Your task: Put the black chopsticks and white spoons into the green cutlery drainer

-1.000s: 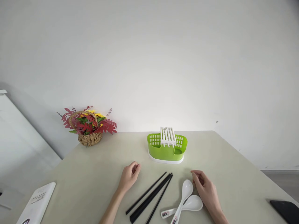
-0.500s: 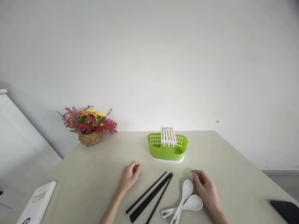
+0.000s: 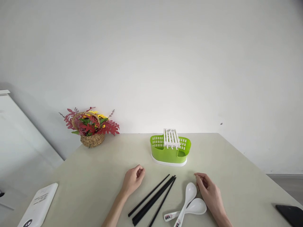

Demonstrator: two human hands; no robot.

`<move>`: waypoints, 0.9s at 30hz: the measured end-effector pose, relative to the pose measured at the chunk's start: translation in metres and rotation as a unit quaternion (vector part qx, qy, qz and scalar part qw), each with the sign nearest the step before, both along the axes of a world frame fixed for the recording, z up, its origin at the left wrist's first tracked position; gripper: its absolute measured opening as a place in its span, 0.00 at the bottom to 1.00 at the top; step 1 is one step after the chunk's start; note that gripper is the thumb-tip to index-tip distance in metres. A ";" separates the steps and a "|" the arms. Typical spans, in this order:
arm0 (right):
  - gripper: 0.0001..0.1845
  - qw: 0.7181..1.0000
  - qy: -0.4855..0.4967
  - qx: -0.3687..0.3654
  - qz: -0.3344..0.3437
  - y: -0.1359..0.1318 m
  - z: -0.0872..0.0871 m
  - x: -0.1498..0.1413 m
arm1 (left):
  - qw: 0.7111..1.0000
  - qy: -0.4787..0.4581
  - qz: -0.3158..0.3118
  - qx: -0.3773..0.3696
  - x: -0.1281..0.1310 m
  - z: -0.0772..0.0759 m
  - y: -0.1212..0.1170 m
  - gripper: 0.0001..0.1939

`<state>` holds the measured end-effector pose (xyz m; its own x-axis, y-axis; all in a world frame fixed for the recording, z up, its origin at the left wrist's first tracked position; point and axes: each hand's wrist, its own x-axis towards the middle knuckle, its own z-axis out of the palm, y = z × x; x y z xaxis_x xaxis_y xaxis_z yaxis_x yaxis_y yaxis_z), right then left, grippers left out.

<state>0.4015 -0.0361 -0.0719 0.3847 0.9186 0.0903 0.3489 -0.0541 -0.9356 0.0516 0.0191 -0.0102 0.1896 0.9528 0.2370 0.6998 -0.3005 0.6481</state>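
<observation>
My left hand (image 3: 134,179) rests on the table in a loose curl, left of several black chopsticks (image 3: 153,200), with nothing visible in it. The chopsticks fan out slightly on the tabletop. Two white spoons lie crossed to their right: one spoon (image 3: 190,191) on top, pointing away, the other spoon (image 3: 198,206) beneath it, lying sideways. Just right of the spoon bowls, my right hand (image 3: 209,190) rests with its fingers bent and thumb close to the index finger, and I see nothing in it. Beyond both hands stands a green utensil caddy (image 3: 167,155) with a white slotted top (image 3: 171,137).
A wicker basket (image 3: 93,140) of red and yellow artificial flowers stands at the back left, by the wall. A white flat device (image 3: 39,203) lies at the left edge, and a black phone (image 3: 290,214) at the right edge. A white cabinet (image 3: 26,132) is beyond the left side.
My left hand has shifted very slightly to the right. The whole view has drifted a little; the chopsticks, spoons and caddy lie as before.
</observation>
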 end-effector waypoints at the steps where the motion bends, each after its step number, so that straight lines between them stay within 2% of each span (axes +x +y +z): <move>1: 0.23 1.000 0.000 -0.001 0.000 0.000 0.000 0.000 | 1.000 0.010 -0.001 0.002 0.001 0.000 -0.001 0.19; 6: 0.23 1.000 -0.001 -0.005 0.000 0.000 -0.001 0.001 | 0.999 0.043 -0.017 0.004 0.006 0.003 -0.010 0.17; 12: 0.24 1.000 0.000 -0.008 0.000 0.000 -0.001 0.001 | 0.992 0.020 -0.123 -0.011 0.018 0.011 -0.026 0.12; 17: 0.23 1.000 0.000 -0.014 0.002 0.000 -0.003 0.001 | 0.984 0.026 -0.173 -0.036 0.028 0.012 -0.035 0.21; 20: 0.23 1.000 0.000 -0.014 0.002 0.001 -0.003 0.001 | 0.983 0.040 -0.178 -0.034 0.030 0.012 -0.036 0.22; 27: 0.23 1.000 0.002 -0.011 0.000 0.000 -0.002 0.000 | 0.985 0.038 -0.168 -0.032 0.030 0.010 -0.034 0.12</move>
